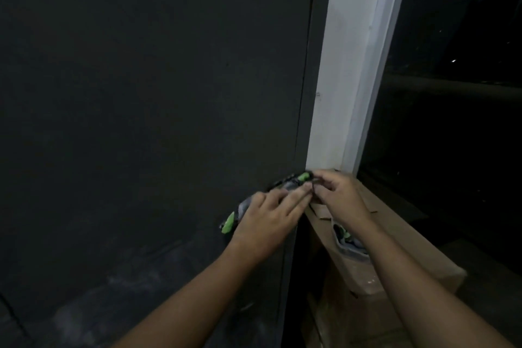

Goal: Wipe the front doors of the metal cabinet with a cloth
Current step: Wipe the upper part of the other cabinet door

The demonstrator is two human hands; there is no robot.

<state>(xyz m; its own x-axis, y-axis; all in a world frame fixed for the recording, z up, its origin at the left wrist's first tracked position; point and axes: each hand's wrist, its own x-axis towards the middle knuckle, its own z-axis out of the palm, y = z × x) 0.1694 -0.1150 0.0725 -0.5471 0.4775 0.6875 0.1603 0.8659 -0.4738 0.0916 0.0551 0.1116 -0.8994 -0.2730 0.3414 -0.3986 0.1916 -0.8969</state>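
The dark metal cabinet door [147, 99] fills the left and middle of the view. A grey, black and green cloth [285, 185] lies against the door near its right edge. My left hand [271, 217] presses flat on the cloth with straight fingers. My right hand [339, 195] pinches the cloth's upper right end with curled fingers beside the cabinet's corner. Much of the cloth is hidden under my left hand.
A white pillar [356, 65] stands just right of the cabinet. Cardboard boxes [395, 240] sit below it, with another patterned cloth [348, 243] lying in one. A dark window [457, 121] is at the far right.
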